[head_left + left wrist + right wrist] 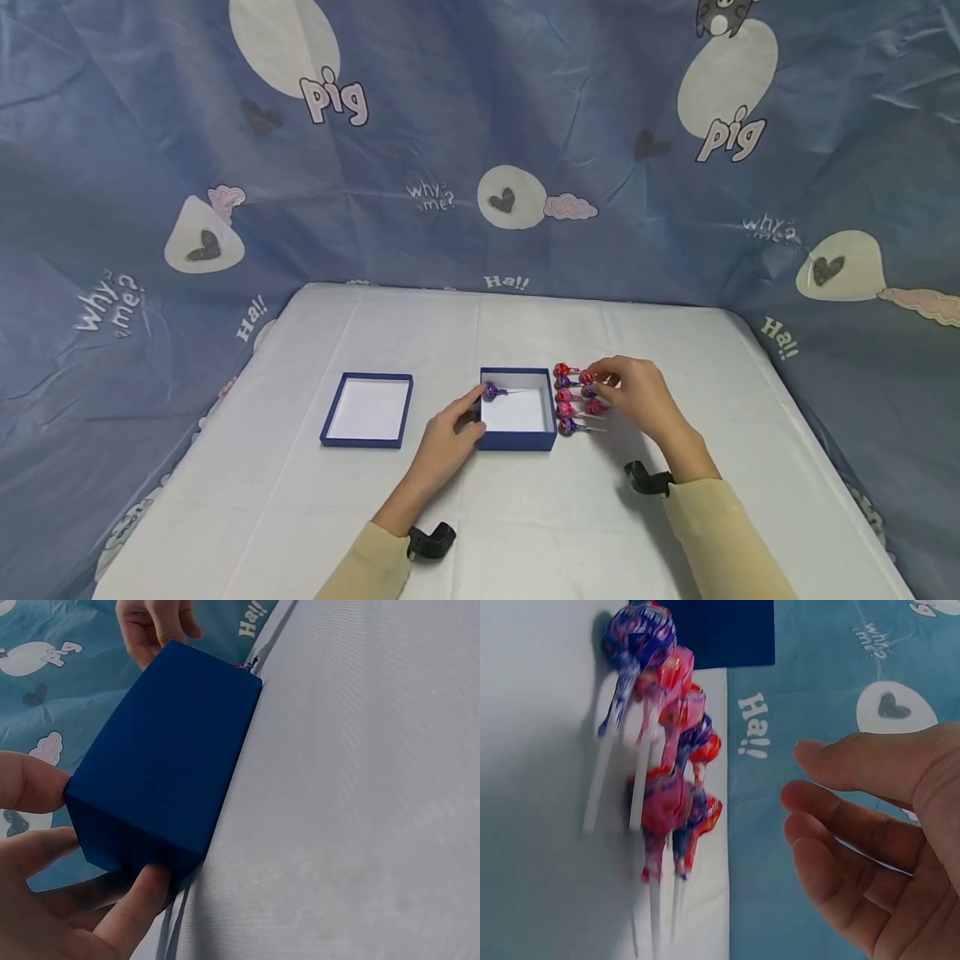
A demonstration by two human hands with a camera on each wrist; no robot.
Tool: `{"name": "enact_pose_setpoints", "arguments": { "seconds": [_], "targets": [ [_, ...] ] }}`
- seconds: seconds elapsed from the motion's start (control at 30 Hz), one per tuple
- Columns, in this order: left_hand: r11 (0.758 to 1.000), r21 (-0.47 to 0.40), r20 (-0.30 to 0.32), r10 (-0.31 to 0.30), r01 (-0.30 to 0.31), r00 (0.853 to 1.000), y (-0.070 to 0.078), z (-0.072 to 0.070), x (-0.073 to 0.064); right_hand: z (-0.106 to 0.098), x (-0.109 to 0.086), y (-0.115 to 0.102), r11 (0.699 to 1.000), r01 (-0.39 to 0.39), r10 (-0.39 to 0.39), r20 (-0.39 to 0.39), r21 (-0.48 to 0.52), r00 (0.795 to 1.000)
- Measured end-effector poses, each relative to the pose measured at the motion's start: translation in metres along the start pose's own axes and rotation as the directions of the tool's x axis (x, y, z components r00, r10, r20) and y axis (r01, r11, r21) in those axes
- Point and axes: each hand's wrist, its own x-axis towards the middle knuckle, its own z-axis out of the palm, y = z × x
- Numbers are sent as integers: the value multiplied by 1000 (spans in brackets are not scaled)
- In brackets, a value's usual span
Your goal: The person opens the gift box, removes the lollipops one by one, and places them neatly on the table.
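An open blue box [516, 442] with a white inside stands on the table, and one purple-wrapped lollipop [491, 391] lies in its upper left corner, stick to the right. My left hand [442, 446] touches the box's left side; in the left wrist view its fingertips rest on the end wall of the blue box [161, 742]. Right of the box, several lollipops in red, pink and purple wrappers [566, 409] lie in two columns. Over the right column hovers my right hand [637, 396]. The right wrist view shows nothing between its thumb and fingers, beside the lollipops [664, 799].
A shallow blue-rimmed lid [362, 443], white side up, lies left of the box. White cloth [525, 517] covers the table. Behind and at the sides hangs a blue printed curtain [420, 250]. Each wrist wears a black band [431, 542].
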Motion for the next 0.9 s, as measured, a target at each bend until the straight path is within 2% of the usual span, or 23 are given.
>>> {"name": "enact_pose_setpoints", "arguments": {
  "seconds": [0.2,0.5,0.67,0.9],
  "targets": [
    [1000,12,-3,11,-11,1000,0,-1,2,3,6,-12,1000,-3,3,-2,5,1000],
    [999,-22,-5,29,-29,1000,2,-1,-1,8,13,-25,998,32,-31,-35,57,999],
    [1000,-20,-6,16,-16,1000,3,0,0,14,18,-37,992,38,-36,-19,120,999],
    [1000,-12,1,6,-6,1000,5,-2,-2,29,22,-50,988,66,-66,-5,142,998]
  ]
}}
